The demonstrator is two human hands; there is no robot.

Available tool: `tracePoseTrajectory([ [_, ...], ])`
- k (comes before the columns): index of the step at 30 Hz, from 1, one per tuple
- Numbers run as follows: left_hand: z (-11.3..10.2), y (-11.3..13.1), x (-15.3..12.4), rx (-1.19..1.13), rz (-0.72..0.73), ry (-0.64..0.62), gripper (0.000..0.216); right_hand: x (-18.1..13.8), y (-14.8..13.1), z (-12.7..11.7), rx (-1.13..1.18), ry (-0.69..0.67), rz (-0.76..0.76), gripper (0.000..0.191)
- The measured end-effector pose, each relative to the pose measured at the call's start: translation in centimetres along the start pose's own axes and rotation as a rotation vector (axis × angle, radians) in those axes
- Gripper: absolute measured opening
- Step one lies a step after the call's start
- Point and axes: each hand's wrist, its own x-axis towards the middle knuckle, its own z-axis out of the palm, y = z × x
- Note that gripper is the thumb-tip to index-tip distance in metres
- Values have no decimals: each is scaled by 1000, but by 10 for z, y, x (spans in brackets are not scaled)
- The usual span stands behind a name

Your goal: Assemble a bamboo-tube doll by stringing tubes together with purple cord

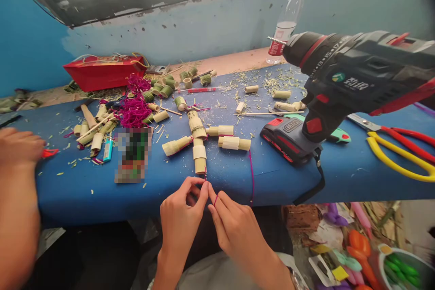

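Observation:
My left hand (185,210) pinches a thin magenta string (205,173) just below the open end of a bamboo tube. Close beside it, my right hand (234,219) holds the same string, which loops over its fingers. The string comes out of a jointed bamboo figure (199,150) lying on the blue table. Short bamboo tubes make up its body, with an arm piece (177,145) to the left and two pieces, one a bamboo tube (234,143), to the right. From that right side another magenta string (252,176) hangs toward the table's front edge.
A cordless drill (340,63) stands at the right, its bit pointing left. Beyond it are scissors (390,133) and a water bottle (285,22). Tangled magenta string (136,104), bamboo pieces, a lighter (108,150) and a red bag (105,72) lie left. Another person's arm (18,190) rests at far left.

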Motion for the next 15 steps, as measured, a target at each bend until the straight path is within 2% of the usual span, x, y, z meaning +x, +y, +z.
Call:
tracePoseTrajectory([
  [2, -2, -1, 1, 1, 145, 109, 16, 0, 1, 1, -4, 10, -7, 42],
  [4, -6, -2, 9, 25, 353, 240, 5, 0, 1, 1, -3, 16, -15, 43],
  [6, -11, -4, 24, 75, 547, 273, 16, 1, 2, 0, 1, 11, -19, 43],
  [8, -17, -7, 44, 155, 658, 173, 37, 1, 2, -1, 7, -1, -16, 42],
  [11, -22, -12, 75, 313, 724, 8, 71, 2, 2, -3, 12, -19, -5, 41],
  [15, -26, -14, 105, 421, 759, -79, 90, 1, 3, -4, 23, -47, 9, 44],
])
